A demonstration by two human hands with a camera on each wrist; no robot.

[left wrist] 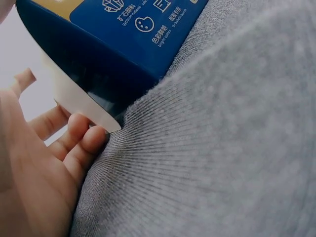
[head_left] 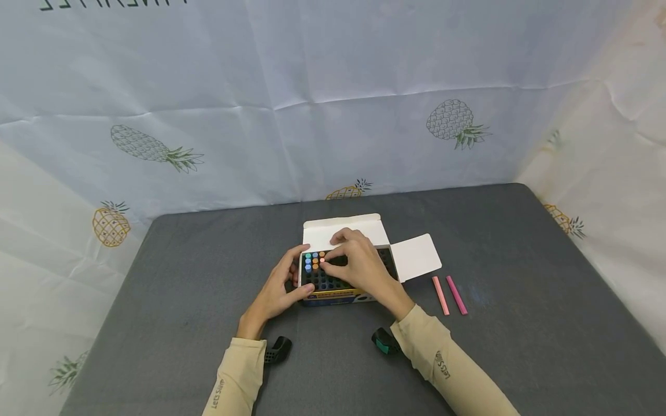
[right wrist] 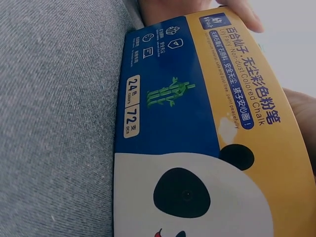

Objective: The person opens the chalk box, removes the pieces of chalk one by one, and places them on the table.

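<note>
While your left hand [head_left: 276,292] braces the near-left corner of the chalk box [head_left: 340,277], thumb along its front edge and fingers curled against its left side, your right hand [head_left: 359,263] reaches over the open top with its fingertips pinched on an orange chalk stick [head_left: 322,260] standing in the box's back-left rows. So both grips are closed: the left round the box wall, the right on that one stick.

That box sits on the grey counter [head_left: 520,323] with its lid flap [head_left: 340,231] folded back behind it and a side flap [head_left: 416,257] splayed out to its right. Only a small cluster of coloured chalk ends [head_left: 312,261] shows at the box's back-left corner; the other cells of its black grid look dark and unfilled. Two pink chalk sticks [head_left: 450,294] lie flat on the counter just right of the box, apart from it and side by side.

Whether the stick is going in or coming out cannot be told from here; my reading is that you are working one stick at its cell. Keep it upright over its cell, hold the box steady with the left, and avoid squeezing hard, as chalk likely snaps easily.
</note>
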